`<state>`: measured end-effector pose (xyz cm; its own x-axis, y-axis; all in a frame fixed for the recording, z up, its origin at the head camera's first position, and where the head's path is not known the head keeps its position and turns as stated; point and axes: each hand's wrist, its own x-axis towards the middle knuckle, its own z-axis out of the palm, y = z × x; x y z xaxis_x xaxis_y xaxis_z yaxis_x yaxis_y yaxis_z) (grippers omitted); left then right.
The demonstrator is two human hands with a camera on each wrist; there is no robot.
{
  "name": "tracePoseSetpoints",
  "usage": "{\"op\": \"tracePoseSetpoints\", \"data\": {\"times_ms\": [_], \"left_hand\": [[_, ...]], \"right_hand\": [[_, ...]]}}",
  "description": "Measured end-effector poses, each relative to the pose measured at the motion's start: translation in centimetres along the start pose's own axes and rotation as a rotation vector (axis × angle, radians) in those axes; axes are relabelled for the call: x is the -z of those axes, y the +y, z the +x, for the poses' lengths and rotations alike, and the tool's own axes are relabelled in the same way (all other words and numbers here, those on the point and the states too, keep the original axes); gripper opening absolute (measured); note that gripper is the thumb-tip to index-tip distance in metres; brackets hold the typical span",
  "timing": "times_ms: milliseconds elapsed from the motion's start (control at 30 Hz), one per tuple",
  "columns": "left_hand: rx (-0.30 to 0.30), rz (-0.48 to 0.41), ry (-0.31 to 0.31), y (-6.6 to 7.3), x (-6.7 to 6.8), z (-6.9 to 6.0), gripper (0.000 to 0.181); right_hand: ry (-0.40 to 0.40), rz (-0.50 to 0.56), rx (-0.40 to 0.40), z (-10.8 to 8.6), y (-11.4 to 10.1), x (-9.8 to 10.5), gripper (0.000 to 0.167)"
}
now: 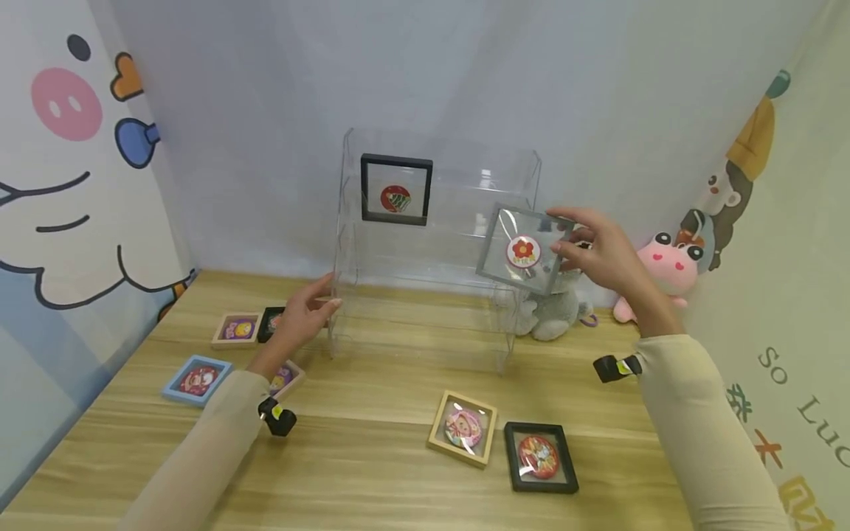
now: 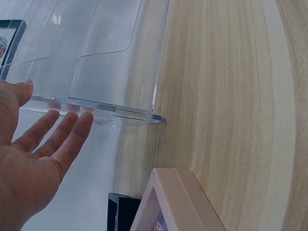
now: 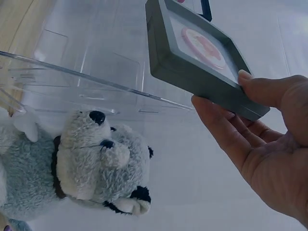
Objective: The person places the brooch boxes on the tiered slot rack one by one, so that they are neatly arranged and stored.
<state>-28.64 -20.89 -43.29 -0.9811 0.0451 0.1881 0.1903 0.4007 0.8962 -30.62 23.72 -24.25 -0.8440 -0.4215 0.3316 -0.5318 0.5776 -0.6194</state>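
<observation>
A clear acrylic display rack with stepped tiers stands on the table. Near its left side panel is my left hand, fingers fairly straight; in the left wrist view the fingertips of that hand lie close to the panel's edge, and firm contact is hard to tell. My right hand pinches a grey display frame by its right edge, thumb on the front and fingers behind. Inside that frame is a round badge with a red flower. The frame is tilted, in front of the rack's upper right. A black frame sits on an upper tier at left.
A grey plush toy and a pink plush sit right of the rack. In front lie a yellow-wood frame and a black frame. A blue frame, a beige frame and others lie at left.
</observation>
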Motion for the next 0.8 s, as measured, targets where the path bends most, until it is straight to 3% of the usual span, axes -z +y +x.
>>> {"op": "tracePoseSetpoints", "data": {"times_ms": [533,800], "left_hand": [[-0.008,0.011,0.009,0.0,0.0,-0.2,0.06],[-0.011,0.021,0.012,-0.4,0.0,-0.1,0.059]], "right_hand": [[0.197,-0.081,0.062,7.9,-2.3,-1.0,0.048],[0.206,-0.232,0.115,10.3,-2.9,-1.4,0.044]]}}
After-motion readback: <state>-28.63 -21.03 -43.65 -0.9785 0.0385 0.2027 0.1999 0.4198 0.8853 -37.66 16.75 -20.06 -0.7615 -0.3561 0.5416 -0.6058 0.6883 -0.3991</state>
